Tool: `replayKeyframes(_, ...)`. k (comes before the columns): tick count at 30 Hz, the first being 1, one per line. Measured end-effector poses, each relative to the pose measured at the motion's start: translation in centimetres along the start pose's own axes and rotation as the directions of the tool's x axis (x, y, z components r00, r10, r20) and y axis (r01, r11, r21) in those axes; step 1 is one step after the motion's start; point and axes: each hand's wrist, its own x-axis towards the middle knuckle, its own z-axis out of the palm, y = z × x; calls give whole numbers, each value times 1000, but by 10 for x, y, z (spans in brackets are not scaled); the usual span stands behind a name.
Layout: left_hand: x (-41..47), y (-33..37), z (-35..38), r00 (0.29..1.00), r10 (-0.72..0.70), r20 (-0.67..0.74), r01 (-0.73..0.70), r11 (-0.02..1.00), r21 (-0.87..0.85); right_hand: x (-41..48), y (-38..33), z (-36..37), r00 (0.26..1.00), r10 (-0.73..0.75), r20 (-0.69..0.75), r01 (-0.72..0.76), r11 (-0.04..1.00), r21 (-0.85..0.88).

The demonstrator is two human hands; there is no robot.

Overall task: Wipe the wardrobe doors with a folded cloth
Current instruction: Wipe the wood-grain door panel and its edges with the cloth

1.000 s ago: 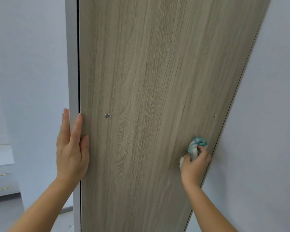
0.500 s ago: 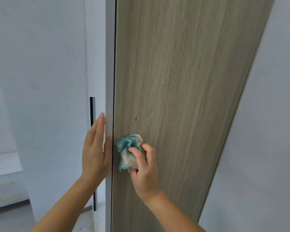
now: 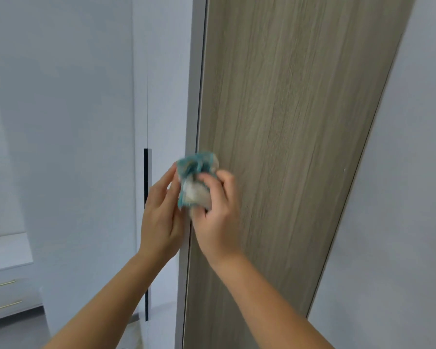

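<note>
An open wardrobe door (image 3: 287,122) fills the middle of the view, showing its wood-grain inner face and a grey-white edge (image 3: 193,109). My right hand (image 3: 218,215) grips a bunched teal and white cloth (image 3: 195,180) against the door's left edge, at about mid-height. My left hand (image 3: 160,217) lies flat with straight fingers along the outer side of that edge, just left of the cloth. The picture is blurred around the cloth.
A closed white wardrobe door (image 3: 98,147) with a long black handle (image 3: 146,222) stands to the left. A white drawer unit with gold handles (image 3: 5,295) sits at the lower left. A pale wall panel (image 3: 400,222) rises on the right.
My right hand has swept the cloth from the door's right side across to its left edge. The view has turned left, and my left hand has stayed on the door's edge.
</note>
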Motion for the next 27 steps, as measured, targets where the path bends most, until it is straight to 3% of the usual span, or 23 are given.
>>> replayKeyframes(4,0,-6,-3,999,31,26,-31,1000,-5,-56,7,-3,995,74,62,-74,997,5)
replayKeyframes(9,1,-9,-6,997,67,39,-68,998,20,55,-19,3,986,77,-150,-71,996,46)
replayKeyframes(11,2,-8,-7,997,71,43,-72,997,21,75,-21,2,984,48,-171,-43,999,34)
replayKeyframes(18,0,-5,-5,998,51,40,-51,999,-15,-70,6,0,991,130,24,-129,992,-10)
replayKeyframes(24,-1,1,-3,999,35,17,-35,999,-32,54,-16,1,980,110,-165,-104,993,49)
replayKeyframes(27,-1,2,-3,999,26,19,-26,999,-37,36,-15,3,985,102,-140,-96,994,49)
